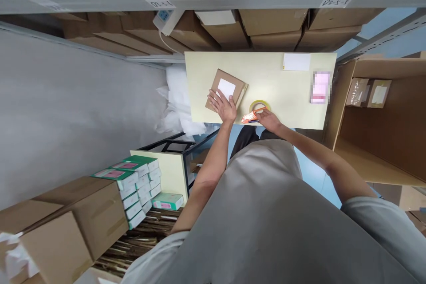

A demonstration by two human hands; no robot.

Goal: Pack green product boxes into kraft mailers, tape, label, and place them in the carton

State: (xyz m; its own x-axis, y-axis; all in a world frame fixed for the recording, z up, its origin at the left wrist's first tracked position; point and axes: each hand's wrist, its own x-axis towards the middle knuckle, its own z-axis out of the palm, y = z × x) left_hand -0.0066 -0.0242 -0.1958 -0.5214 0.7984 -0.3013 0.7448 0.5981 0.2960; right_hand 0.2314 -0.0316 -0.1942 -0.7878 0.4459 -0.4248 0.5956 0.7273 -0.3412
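On the pale tabletop point(282, 93) lies a small cardboard box point(218, 80), turned at an angle, with a white label point(229, 86) on its top face. My left hand point(223, 107) rests flat on this box with fingers spread, covering the label's lower part. To the right, near the table's front edge, my right hand point(269, 120) has its fingers closed at an orange tape dispenser point(249, 116). A yellow roll of tape point(251, 105) is on the dispenser. A dark, thin item point(253, 121) lies against its lower side; its kind is unclear.
A white card point(296, 62) and a pink pack point(320, 88) lie on the table's right side. Cardboard boxes point(273, 22) fill the shelf behind. A large open carton point(382, 142) stands right. Green-and-white boxes point(140, 186) are stacked lower left; white wrap point(178, 97) hangs beside the table.
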